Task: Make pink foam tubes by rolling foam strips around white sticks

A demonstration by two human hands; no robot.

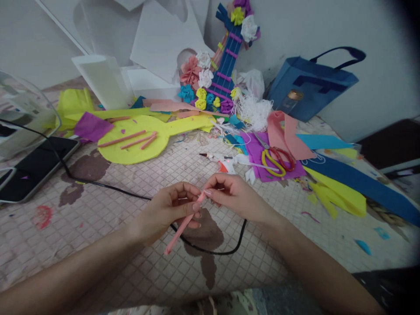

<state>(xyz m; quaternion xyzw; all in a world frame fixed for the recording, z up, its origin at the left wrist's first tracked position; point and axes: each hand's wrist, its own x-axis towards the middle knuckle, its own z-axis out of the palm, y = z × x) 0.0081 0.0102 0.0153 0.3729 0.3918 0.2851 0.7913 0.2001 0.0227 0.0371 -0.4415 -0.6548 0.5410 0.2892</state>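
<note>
Between my two hands is a thin pink rolled-paper stick (179, 234), slanting down to the left. My left hand (173, 208) pinches it near its upper part with thumb and fingers. At its top end, the fingertips of my right hand (231, 192) close on the same stick. Beyond my hands on the left lies a yellow guitar-shaped paper cutout (131, 153), with several similar pink sticks (131, 141) resting on it. A glue gun (216, 156) lies just past my right hand, and its black cord (210, 252) runs under my hands.
At right, scissors (278, 162) rest on purple paper (259, 173), near blue and yellow strips (341, 188). A decorated blue paper guitar (226, 65) leans at the back beside white string (252, 111). A blue bag (311, 87) stands back right. At left lies a phone (39, 168).
</note>
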